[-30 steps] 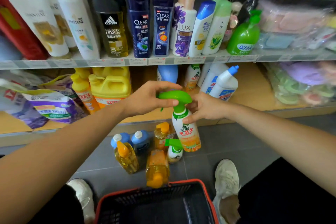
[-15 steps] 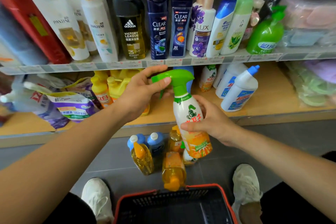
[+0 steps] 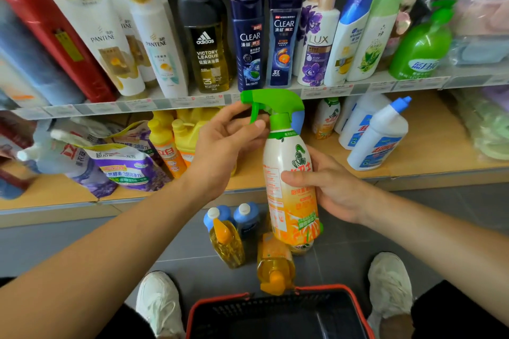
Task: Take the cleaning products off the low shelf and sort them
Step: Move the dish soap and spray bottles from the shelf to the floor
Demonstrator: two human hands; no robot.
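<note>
I hold a white-and-orange spray bottle (image 3: 289, 181) with a green trigger head upright in front of the low shelf (image 3: 429, 157). My right hand (image 3: 330, 190) grips its body from the right. My left hand (image 3: 223, 143) pinches the green trigger and neck from the left. On the low shelf remain yellow detergent jugs (image 3: 181, 135), purple refill pouches (image 3: 121, 165), a second spray bottle (image 3: 326, 118) and white toilet-cleaner bottles (image 3: 377, 135). Several bottles stand grouped on the floor (image 3: 237, 231), partly hidden behind the held bottle.
A black basket with a red rim (image 3: 278, 314) sits on the grey floor between my white shoes (image 3: 159, 303). The upper shelf (image 3: 165, 103) carries shampoo and body-wash bottles. Soft packaged goods fill the shelves at the far right (image 3: 484, 124).
Both hands have lifted the spray bottle up from over the floor group to shelf height. My right hand slid from its neck down onto its body.
</note>
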